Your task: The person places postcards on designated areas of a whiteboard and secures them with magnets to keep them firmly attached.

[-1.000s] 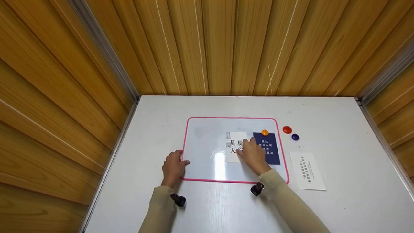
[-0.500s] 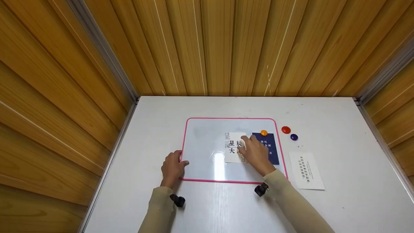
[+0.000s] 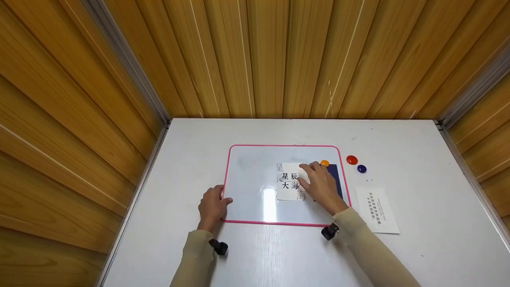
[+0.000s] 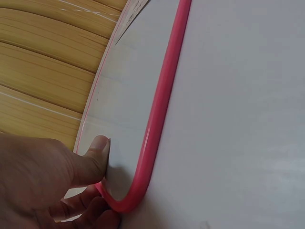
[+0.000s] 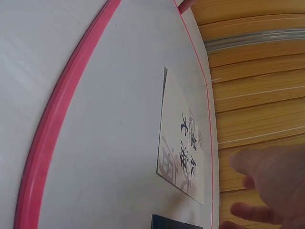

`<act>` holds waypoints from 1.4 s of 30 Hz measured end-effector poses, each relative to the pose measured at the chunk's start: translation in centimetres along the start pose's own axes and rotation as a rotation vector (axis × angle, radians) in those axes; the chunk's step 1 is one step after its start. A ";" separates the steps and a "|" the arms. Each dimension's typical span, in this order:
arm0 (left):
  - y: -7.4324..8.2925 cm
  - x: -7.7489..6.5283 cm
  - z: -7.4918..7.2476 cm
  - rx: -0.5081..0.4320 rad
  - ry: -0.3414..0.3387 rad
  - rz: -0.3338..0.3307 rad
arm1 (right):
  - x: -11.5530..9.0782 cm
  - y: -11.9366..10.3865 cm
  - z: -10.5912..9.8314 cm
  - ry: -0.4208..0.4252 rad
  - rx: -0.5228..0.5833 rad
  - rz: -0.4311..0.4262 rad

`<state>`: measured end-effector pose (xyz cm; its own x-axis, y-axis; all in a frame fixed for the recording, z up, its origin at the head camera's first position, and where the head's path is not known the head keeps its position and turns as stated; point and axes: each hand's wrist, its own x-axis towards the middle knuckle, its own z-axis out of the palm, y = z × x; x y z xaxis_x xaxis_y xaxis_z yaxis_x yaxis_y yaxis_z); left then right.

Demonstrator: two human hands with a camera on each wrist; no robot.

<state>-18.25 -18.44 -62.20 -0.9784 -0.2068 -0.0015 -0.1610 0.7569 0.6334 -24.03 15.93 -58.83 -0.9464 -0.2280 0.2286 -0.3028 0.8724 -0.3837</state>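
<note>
My left hand (image 3: pixel 212 206) grips the left edge of a pink-framed whiteboard (image 3: pixel 249 179) near its front corner. In the left wrist view the thumb (image 4: pixel 96 155) lies on the board's face and the fingers are curled at and under the frame. My right hand (image 3: pixel 322 186) is over the right part of the board, thumb and fingers apart, with nothing held. Partly under it in the head view is a white card (image 5: pixel 178 143) with large dark characters, lying on the board. A navy card (image 3: pixel 334 172) with an orange round magnet (image 3: pixel 324 163) at its top is mostly hidden by that hand.
Right of the board, a red magnet (image 3: pixel 352 160) and a dark blue magnet (image 3: pixel 361 169) lie on the white table (image 3: pixel 430 191). Another white card (image 3: pixel 382 215) with printed text lies nearer the front, partly behind the right sleeve. Wood-patterned walls (image 3: pixel 267 59) enclose the table.
My right hand has moved to the right, off the white card's middle and over the navy card, uncovering more of the white card's characters. My left hand stays at the board's edge.
</note>
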 end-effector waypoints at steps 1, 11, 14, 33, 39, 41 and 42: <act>0.0 0.0 0.0 -0.001 0.001 0.001 | 0.1 0.2 -0.1 0.001 0.004 -0.021; 0.1 -0.2 -0.1 -0.001 -0.006 -0.012 | 0.6 2.9 -1.3 -0.031 0.006 -0.095; 0.1 -0.2 -0.2 0.002 -0.010 -0.016 | 0.8 3.8 -1.6 -0.044 -0.019 -0.077; 0.2 -0.1 -0.2 -0.011 -0.009 -0.018 | 2.0 10.1 -4.8 -0.098 -0.034 0.052; 0.3 -0.1 -0.3 -0.011 -0.009 -0.020 | 1.7 12.1 -5.3 -0.106 -0.033 0.110; 0.3 -0.1 -0.3 -0.001 -0.007 -0.013 | 1.4 12.7 -5.4 -0.112 -0.040 0.124; 0.3 -0.1 -0.3 0.005 -0.004 -0.010 | 1.3 13.0 -5.5 -0.114 -0.043 0.130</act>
<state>-18.12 -18.41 -61.78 -0.9773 -0.2115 -0.0109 -0.1710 0.7578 0.6297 -28.54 29.40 -58.60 -0.9846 -0.1575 0.0761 -0.1745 0.9148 -0.3643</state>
